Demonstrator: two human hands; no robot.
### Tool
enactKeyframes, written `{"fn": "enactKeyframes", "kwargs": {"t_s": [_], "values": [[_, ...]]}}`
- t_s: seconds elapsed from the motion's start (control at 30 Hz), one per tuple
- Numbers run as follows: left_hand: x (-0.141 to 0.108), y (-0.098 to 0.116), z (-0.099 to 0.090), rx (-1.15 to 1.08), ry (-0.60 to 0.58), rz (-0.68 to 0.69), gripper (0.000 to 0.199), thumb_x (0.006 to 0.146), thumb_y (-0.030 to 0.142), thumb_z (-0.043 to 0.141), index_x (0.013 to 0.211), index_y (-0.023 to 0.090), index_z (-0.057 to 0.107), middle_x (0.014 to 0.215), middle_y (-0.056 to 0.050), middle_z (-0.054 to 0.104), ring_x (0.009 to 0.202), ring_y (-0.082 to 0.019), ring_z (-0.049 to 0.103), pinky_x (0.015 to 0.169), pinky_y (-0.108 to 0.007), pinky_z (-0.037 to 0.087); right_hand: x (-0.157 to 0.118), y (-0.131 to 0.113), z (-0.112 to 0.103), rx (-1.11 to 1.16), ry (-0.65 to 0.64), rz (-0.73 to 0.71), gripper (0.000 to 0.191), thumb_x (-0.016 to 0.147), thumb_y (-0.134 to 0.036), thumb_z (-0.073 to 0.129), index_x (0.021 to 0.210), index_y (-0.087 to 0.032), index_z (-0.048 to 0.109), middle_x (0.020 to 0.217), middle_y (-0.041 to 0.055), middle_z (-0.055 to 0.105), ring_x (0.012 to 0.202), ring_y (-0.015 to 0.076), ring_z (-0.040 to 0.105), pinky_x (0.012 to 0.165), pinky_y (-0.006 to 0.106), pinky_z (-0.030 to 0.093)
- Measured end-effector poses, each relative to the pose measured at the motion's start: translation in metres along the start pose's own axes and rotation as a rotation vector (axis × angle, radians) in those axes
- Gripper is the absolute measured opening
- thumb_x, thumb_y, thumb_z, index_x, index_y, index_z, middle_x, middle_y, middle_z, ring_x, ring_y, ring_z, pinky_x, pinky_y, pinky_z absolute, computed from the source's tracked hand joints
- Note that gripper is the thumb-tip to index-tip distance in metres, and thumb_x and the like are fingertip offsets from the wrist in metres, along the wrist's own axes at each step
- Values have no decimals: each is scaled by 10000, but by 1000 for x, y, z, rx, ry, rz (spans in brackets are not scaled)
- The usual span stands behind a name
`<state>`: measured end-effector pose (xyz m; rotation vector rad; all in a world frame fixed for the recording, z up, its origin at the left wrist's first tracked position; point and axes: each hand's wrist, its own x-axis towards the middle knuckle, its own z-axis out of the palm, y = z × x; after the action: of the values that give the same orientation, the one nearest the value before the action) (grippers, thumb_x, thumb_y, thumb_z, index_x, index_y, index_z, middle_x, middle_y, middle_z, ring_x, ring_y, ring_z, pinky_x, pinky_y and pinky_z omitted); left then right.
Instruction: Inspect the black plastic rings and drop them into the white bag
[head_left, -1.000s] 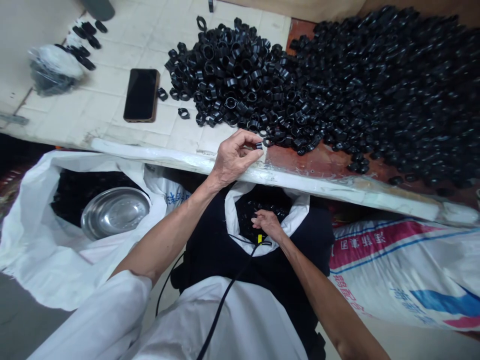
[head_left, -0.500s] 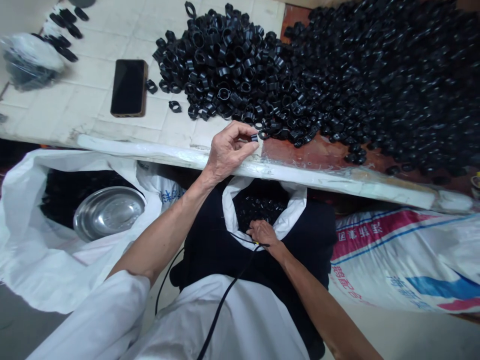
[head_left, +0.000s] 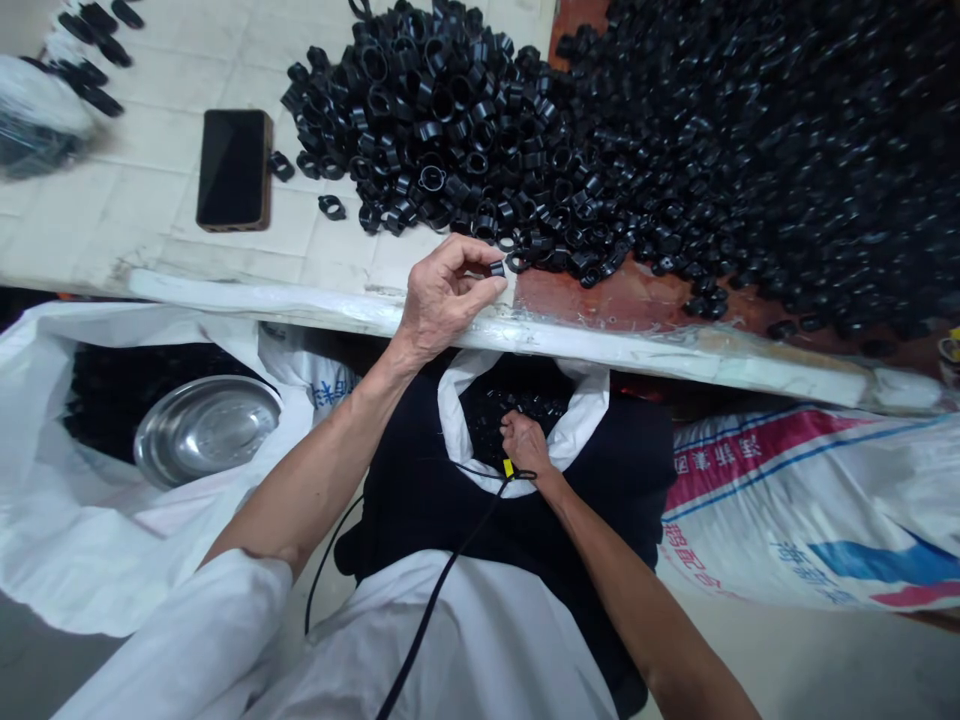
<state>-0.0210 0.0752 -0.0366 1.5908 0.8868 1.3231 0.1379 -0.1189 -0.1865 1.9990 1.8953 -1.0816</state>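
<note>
Black ring (head_left: 497, 269): pinched between thumb and fingers of the left hand (head_left: 439, 300), at the front of the worktop (head_left: 607, 298), beside the ring heap (head_left: 465, 130). Right hand (head_left: 527, 443): fingers curled within the white sack (head_left: 587, 420), at small black parts (head_left: 540, 404); whether gripping one, cannot tell. Judged step: selecting a part. Next move calls for separating a single piece, ring steady.

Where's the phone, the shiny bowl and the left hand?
Phone (head_left: 234, 168): head view, middle of its screen.
Shiny bowl (head_left: 210, 428): head view, its inside.
Left hand (head_left: 438, 298): head view, back of the hand.
</note>
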Motion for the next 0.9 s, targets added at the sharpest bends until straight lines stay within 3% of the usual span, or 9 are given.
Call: {"fn": "enactKeyframes", "kwargs": {"t_s": [0.1,0.33,0.57,0.73,0.9], "values": [[0,-1,0,-3,5,-7,232,775,318,777,964,218,688,981,-25,649,835,-140,655,701,-261,580,14,-6,0,-15,67,5,388,929,-113,439,1293,-162,564,1174,107,676,1075,185,633,890,243,448],[2,0,0,-3,-2,-19,243,775,359,782,951,225,681,968,-22,647,824,-143,656,687,-273,577,34,-16,8,-85,84,2,450,925,-175,476,1371,-231,492,1211,122,635,1011,224,655,853,298,472],[1,2,0,-1,0,-26,226,788,344,775,956,225,683,978,-23,638,810,-135,657,673,-272,569,47,-16,4,-123,86,12,358,904,-192,524,1260,-180,558,1117,126,673,981,230,670,834,295,473],[1,1,0,4,-3,-25,226,790,343,774,955,225,675,980,-22,642,835,-146,662,682,-281,571,43,-16,3,-117,99,24,246,944,-220,506,1170,-163,586,1115,133,676,993,220,669,841,279,463],[1,0,0,-1,-6,-26,231,796,335,765,979,234,667,991,-19,642,883,-161,665,703,-292,581,31,-30,14,-84,119,41,344,998,-417,442,1163,-154,591,1139,157,672,1010,244,666,848,304,478]]}}
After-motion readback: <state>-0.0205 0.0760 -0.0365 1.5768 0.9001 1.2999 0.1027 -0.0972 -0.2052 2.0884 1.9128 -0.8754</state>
